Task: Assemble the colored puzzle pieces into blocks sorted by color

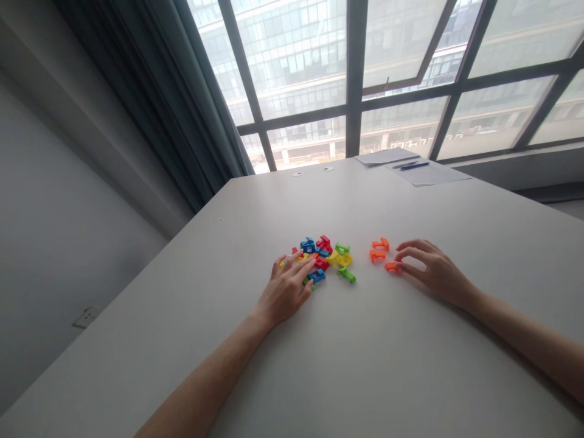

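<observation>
My left hand [286, 289] lies palm down over the left side of a pile of small plastic toy pieces, its fingers stretched out and spread. The pile mixes red pieces [322, 263], blue pieces [308, 245], yellow pieces [344, 260] and green pieces [347, 275]; some are hidden under the fingers. To the right, my right hand [429, 267] has its curved thumb and fingertips at an orange plastic piece [391, 266], which rests on or just above the table. Two more orange pieces [378, 255] sit just beyond it, apart from the pile.
The white table [319, 365] narrows toward the windows. At its far right lie sheets of paper [438, 176] with a blue pen [414, 165] on top. A dark curtain [182, 91] hangs at the left, and a wall socket [85, 317] is below the table's left edge.
</observation>
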### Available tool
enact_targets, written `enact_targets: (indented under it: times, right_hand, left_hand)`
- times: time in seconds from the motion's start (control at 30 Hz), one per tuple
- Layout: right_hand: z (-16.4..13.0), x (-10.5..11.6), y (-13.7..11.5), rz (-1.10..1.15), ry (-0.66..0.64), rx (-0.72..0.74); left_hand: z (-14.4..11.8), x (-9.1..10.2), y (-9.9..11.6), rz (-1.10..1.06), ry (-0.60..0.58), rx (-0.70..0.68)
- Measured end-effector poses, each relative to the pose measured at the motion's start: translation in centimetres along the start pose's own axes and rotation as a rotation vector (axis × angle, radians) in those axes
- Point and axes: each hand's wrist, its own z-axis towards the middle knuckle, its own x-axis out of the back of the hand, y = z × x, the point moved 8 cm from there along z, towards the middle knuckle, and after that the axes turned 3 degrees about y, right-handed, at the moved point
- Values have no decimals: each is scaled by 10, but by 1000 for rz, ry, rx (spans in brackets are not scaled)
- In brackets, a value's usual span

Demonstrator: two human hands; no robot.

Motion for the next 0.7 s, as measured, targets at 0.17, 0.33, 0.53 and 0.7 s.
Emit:
enact_targets:
  times: [0.17, 0.33, 0.53, 0.7]
  right_hand:
    - [1, 1, -5, 1, -18, -6]
    - [2, 0, -7, 27, -39, -2]
    - [1, -1, -7, 32, -53, 8]
    - [0, -1, -9, 33, -65, 14]
  left_hand:
    - [1, 11, -3, -20, 120, 74]
    - [-1, 10, -14, -12, 167, 167]
    - [0, 3, -13, -32, 101, 157]
    - [0, -1, -11, -60, 30, 134]
